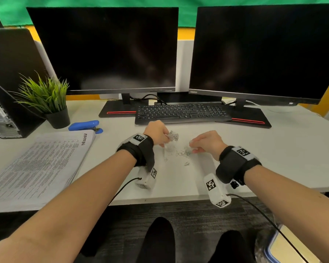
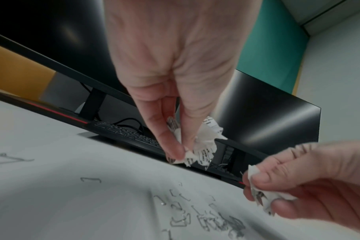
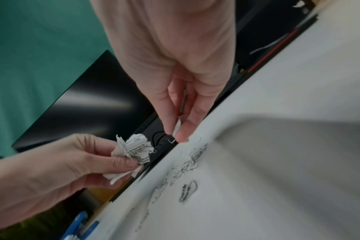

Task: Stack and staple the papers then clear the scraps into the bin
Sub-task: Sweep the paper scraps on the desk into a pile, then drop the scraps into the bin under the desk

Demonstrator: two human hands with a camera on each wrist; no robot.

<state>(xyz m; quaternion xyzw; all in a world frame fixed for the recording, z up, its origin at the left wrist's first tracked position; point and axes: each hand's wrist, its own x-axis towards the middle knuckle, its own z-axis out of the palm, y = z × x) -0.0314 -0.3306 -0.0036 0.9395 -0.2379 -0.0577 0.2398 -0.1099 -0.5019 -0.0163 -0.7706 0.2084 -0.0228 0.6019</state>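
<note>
Both hands pinch paper scraps: the left hand (image 1: 156,132) a crumpled wad (image 1: 173,136), the right hand (image 1: 207,142) a smaller bit. Between them on the table (image 1: 273,158), loose staples (image 1: 180,153) look light, stiff, prickly; sweep rather than pinch.

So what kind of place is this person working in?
Most likely an office workstation: two dark monitors above a black keyboard on a white desk, with a blue stapler beside a stack of printed papers.
</note>
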